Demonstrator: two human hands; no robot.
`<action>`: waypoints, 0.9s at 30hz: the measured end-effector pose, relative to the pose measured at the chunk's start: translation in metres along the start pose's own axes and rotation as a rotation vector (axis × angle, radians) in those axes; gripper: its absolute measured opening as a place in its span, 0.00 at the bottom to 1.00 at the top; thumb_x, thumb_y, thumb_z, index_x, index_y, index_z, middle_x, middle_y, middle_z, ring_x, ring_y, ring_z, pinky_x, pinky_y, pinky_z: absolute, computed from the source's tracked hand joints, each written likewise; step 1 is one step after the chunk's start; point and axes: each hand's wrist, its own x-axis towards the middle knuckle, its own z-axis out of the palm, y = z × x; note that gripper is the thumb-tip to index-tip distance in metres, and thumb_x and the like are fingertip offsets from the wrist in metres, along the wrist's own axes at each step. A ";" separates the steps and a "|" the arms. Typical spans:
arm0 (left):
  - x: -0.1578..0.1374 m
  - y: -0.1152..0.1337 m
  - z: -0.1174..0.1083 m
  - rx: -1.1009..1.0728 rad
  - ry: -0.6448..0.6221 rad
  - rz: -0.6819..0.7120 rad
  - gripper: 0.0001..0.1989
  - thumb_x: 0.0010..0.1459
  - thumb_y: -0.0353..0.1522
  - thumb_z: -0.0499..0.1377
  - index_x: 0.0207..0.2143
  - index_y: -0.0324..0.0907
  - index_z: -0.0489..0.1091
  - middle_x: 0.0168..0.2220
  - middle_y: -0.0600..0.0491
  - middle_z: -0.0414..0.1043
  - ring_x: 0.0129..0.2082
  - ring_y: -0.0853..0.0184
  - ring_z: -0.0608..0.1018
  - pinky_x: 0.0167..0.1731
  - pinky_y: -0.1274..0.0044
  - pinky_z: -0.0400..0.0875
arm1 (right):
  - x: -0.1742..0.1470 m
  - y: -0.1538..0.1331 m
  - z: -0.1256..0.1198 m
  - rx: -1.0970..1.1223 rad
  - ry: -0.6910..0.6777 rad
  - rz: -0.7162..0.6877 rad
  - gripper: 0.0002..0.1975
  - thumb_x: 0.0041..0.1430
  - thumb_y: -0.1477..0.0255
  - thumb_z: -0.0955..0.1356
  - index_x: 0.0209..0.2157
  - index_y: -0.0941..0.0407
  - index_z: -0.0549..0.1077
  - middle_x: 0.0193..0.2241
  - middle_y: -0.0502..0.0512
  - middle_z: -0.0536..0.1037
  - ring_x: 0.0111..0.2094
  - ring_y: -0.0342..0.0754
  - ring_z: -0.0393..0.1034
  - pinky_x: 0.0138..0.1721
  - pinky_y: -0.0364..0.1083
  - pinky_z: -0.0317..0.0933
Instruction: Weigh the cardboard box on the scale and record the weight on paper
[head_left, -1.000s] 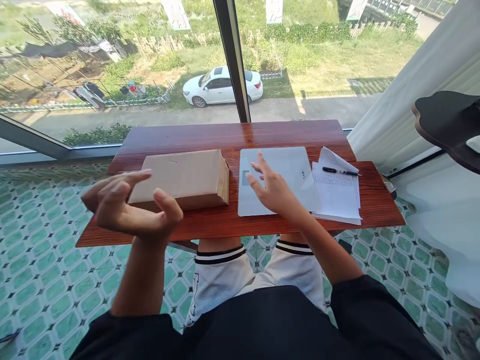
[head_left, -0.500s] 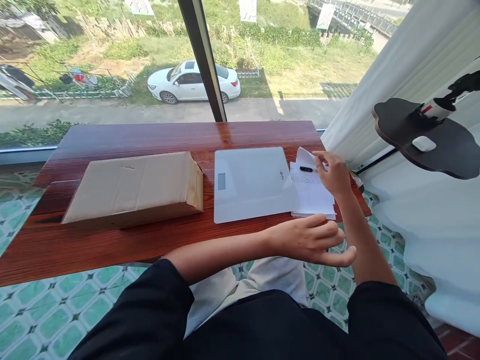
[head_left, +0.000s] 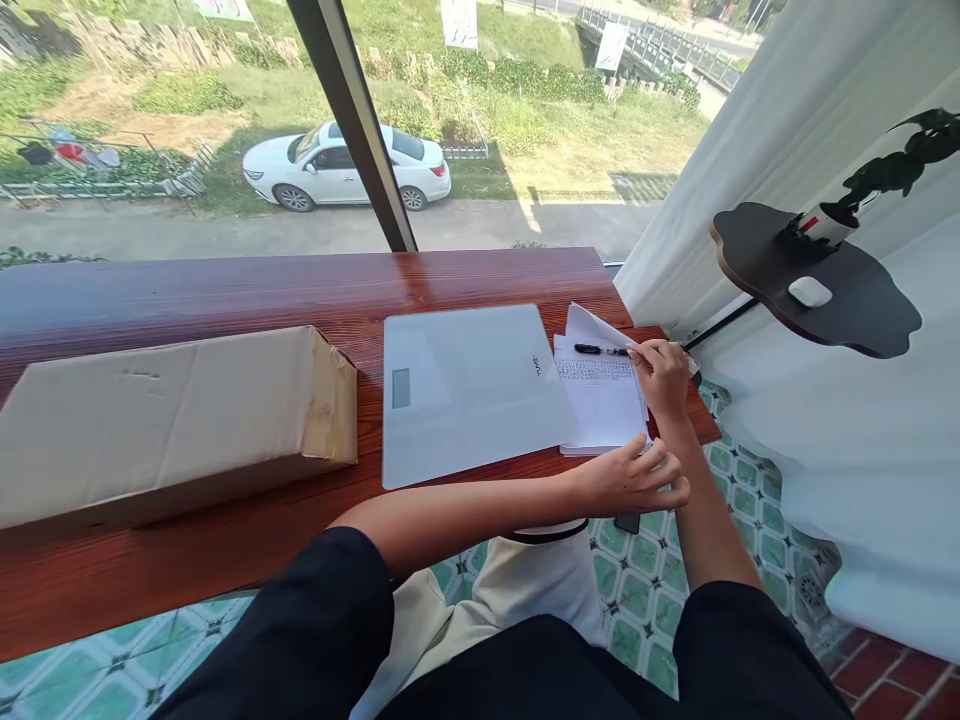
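left hand [head_left: 626, 478] moved up to the papers' [head_left: 604, 395] near edge, loosely curled, right hand [head_left: 660, 375] fingertips pinching slim black pen [head_left: 600, 350]

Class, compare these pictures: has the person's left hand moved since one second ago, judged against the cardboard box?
Yes. The left hand has crossed rightward, away from the cardboard box, to the near edge of the papers beside the right hand.

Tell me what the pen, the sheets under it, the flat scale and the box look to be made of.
Pen: apparently black plastic, slightly glossy. Sheets: thin white paper with printed lines, one corner lifted. Scale: a smooth pale slab, likely frosted glass or plastic, with a small display window. Box: brown corrugated cardboard, matte, creased and dented. The right hand touches the pen's end.
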 end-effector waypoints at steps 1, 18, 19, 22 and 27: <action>-0.002 0.001 0.002 -0.002 0.009 -0.005 0.17 0.67 0.33 0.53 0.58 0.46 0.64 0.54 0.44 0.69 0.51 0.58 0.73 0.46 0.66 0.64 | -0.001 0.000 0.001 0.008 -0.006 -0.003 0.16 0.72 0.61 0.64 0.44 0.54 0.81 0.41 0.55 0.80 0.43 0.53 0.69 0.47 0.51 0.58; -0.004 0.006 0.005 -0.095 -0.104 -0.130 0.19 0.68 0.31 0.47 0.60 0.46 0.63 0.58 0.43 0.69 0.48 0.58 0.77 0.38 0.68 0.68 | 0.000 -0.004 -0.008 -0.100 -0.194 0.065 0.12 0.69 0.64 0.67 0.46 0.49 0.82 0.41 0.56 0.78 0.45 0.55 0.66 0.46 0.53 0.55; -0.003 0.006 0.005 -0.089 -0.101 -0.133 0.19 0.68 0.30 0.46 0.59 0.46 0.63 0.57 0.43 0.69 0.47 0.58 0.77 0.38 0.69 0.67 | 0.001 -0.004 -0.009 -0.107 -0.196 0.069 0.12 0.70 0.64 0.66 0.44 0.50 0.82 0.41 0.57 0.77 0.45 0.55 0.66 0.46 0.53 0.55; -0.003 0.008 0.009 -0.068 -0.084 -0.142 0.19 0.69 0.30 0.45 0.59 0.45 0.62 0.56 0.43 0.70 0.45 0.59 0.78 0.38 0.68 0.68 | 0.000 -0.004 -0.009 -0.150 -0.184 0.076 0.17 0.72 0.61 0.62 0.42 0.53 0.80 0.40 0.59 0.76 0.44 0.55 0.67 0.45 0.53 0.55; -0.005 0.013 0.014 -0.058 -0.064 -0.158 0.19 0.69 0.31 0.45 0.60 0.43 0.61 0.55 0.41 0.71 0.47 0.57 0.79 0.43 0.64 0.72 | -0.003 -0.007 -0.011 -0.155 -0.001 0.131 0.21 0.74 0.56 0.56 0.43 0.56 0.70 0.40 0.62 0.76 0.43 0.56 0.69 0.44 0.53 0.58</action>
